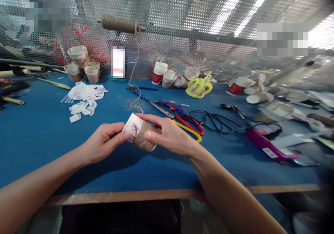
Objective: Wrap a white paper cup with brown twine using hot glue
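Observation:
A paper cup [142,135], tilted on its side above the blue table, is held between both hands. Brown twine is wound around its lower part, while a white band with a reddish print shows near the rim. My left hand [108,140] pinches the cup at its rim end. Around the twine-wrapped end, my right hand [169,133] has its fingers and thumb closed. From the cup a loose strand of twine [134,65] runs up to a twine spool [119,23] on a rod by the perforated metal screen.
Scissors [188,126] and a blue glue gun [172,104] lie beyond my right hand. A purple power strip [268,145] with black cable sits at right. White lace [85,93], wrapped cups [91,70], red paper cups [159,73] and a yellow crown-shaped piece [198,87] stand farther back.

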Available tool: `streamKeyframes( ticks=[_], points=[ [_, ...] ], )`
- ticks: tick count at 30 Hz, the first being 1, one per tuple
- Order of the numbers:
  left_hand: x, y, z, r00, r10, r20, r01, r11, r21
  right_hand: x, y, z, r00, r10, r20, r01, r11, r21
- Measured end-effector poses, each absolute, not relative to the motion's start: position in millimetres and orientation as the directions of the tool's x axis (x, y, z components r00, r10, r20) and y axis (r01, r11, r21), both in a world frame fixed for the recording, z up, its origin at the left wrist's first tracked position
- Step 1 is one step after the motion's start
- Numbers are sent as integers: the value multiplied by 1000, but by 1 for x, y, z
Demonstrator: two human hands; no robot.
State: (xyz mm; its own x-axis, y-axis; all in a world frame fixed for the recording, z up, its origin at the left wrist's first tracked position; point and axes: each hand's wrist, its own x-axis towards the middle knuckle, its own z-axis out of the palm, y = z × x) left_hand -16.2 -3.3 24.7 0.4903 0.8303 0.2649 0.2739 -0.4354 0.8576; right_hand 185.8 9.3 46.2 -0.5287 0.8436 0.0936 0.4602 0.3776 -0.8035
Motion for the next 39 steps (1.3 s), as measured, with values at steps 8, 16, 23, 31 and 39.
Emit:
streamKeyframes(
  ticks=[8,16,23,31,39],
  points=[
    [-18,8,20,223,943,247,-70,-238,969,184,12,41,-440,832,338,576,550,-605],
    [-20,21,17,65,997,45,-174,-33,984,180,11,34,-579,698,421,614,713,-339],
    [-17,19,15,109,994,-11,-78,20,997,179,9,32,-601,702,382,627,711,-319],
    [-18,22,10,145,989,0,-56,9,998,178,10,30,-610,708,356,637,705,-310],
    [-16,20,13,187,982,-22,-75,36,996,178,8,27,-626,693,357,623,720,-306]
  ],
)
